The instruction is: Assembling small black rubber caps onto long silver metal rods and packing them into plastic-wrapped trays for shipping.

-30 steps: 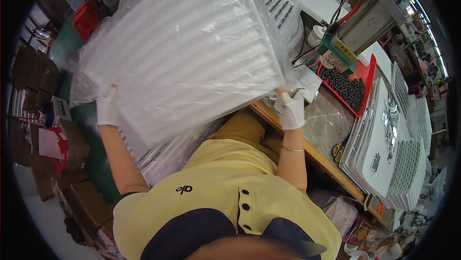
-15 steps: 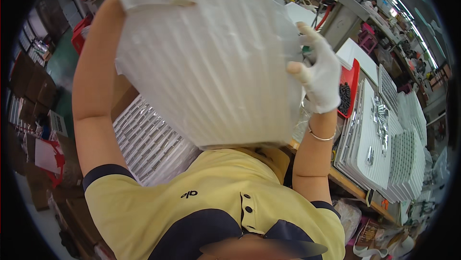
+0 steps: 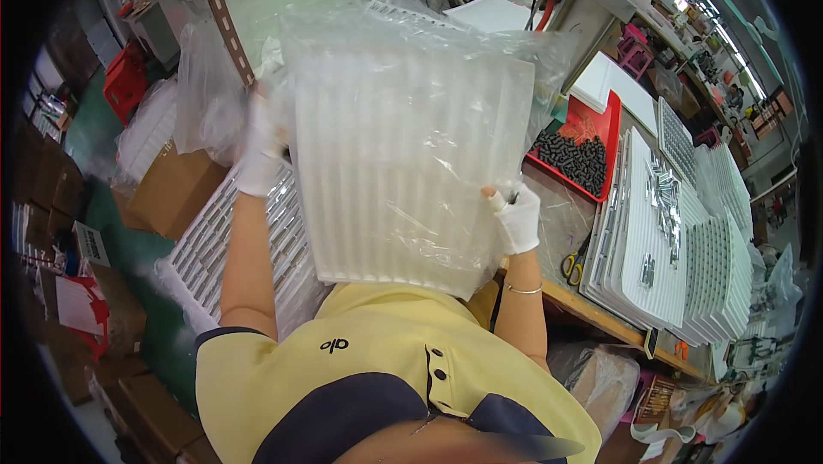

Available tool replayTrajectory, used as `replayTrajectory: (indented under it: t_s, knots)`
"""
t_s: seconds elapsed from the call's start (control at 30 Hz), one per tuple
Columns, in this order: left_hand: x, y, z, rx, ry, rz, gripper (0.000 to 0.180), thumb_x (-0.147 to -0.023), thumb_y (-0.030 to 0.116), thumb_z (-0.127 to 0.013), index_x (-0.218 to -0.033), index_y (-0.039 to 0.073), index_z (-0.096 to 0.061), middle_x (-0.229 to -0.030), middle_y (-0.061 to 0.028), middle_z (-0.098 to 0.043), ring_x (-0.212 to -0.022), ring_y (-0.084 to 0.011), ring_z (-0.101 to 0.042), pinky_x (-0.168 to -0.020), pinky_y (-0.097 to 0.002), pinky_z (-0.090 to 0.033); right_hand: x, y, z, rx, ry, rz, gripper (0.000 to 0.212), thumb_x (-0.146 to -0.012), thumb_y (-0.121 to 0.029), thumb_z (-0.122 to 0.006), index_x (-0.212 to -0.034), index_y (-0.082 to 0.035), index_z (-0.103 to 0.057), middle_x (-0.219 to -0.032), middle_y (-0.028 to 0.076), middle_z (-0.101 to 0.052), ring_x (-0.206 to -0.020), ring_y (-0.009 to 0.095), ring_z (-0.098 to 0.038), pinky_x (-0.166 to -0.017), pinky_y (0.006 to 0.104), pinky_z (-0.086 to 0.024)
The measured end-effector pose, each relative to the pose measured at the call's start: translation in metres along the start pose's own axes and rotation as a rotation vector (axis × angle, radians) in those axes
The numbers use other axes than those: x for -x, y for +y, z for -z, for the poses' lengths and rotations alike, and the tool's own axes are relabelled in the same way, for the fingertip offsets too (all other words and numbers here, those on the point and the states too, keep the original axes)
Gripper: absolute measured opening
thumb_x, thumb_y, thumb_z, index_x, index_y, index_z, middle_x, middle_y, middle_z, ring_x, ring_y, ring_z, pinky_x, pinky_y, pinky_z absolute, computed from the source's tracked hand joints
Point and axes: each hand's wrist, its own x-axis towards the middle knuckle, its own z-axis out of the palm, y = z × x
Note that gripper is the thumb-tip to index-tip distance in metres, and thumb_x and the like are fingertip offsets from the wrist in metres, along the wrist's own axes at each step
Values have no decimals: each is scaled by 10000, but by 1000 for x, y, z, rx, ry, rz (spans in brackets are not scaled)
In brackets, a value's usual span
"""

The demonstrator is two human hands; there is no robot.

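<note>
A clear plastic bag (image 3: 420, 181) with a white ridged tray inside lies in front of me, its near edge against my shirt. My right hand (image 3: 519, 220), in a white glove with bare fingertips, is closed on the bag's right edge near the lower corner. Beside the left edge is my left hand (image 3: 261, 151), also gloved. Motion smears its fingers, so whether they grip the bag is unclear. Under my left forearm, a tray filled with rows of shiny metal pieces (image 3: 227, 245) sits partly in plastic.
Right of the bag stands a red bin (image 3: 610, 134) of black parts (image 3: 573, 160). Yellow-handled scissors (image 3: 573, 267) lie near stacked white ridged trays (image 3: 634, 241) with loose metal pieces on top. An open cardboard box (image 3: 176, 190) and a slotted metal post (image 3: 225, 18) are at the left.
The bagged tray has come down and away from the camera. My left hand has dropped from its upper part to its left side. My right hand, spread before, has lowered and closed on the right edge.
</note>
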Motion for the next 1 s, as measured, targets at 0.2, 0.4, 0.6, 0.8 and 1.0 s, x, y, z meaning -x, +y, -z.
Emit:
replayTrajectory:
  t_s: [0.2,0.4,0.6,0.8,1.0]
  knots:
    - [126,-87,5,-606,-166,99,332,-797,102,-631,-1102,-18,-580,-936,-78,-647,-858,-161,-605,-759,-286,-486,58,32,-13,-194,20,-152,267,-695,-201,-812,-801,-12,-656,-599,-59,-488,-553,46,-374,-495,231,-332]
    - [194,-124,58,-567,-181,331,359,-793,152,-665,-1100,-16,-584,-930,-83,-653,-839,-146,-608,-733,-278,-491,95,28,0,123,-205,-450,411,-659,-214,-832,-592,-30,-471,-555,-53,-366,-541,76,-291,-463,256,-289]
    - [206,-151,80,-548,-308,-6,461,-794,267,-715,-1133,-14,-578,-950,-93,-657,-828,-145,-606,-715,-284,-497,114,29,17,196,-299,-404,417,-670,-269,-825,-612,-14,-501,-574,-53,-388,-552,80,-307,-469,256,-300]
    - [194,-67,68,-733,-11,-152,485,-760,317,-758,-1078,-12,-595,-925,-75,-657,-823,-144,-588,-708,-287,-492,119,14,55,-43,-238,-180,522,-674,-175,-767,-1100,62,-580,-837,80,-658,-768,140,-625,-634,240,-485]
    - [173,69,68,-891,-131,-332,294,-739,160,-761,-950,0,-633,-814,8,-620,-707,-83,-539,-620,-249,-463,67,-69,103,277,443,438,664,-795,-566,-614,-1127,8,-604,-821,74,-668,-710,83,-570,-569,205,-367]
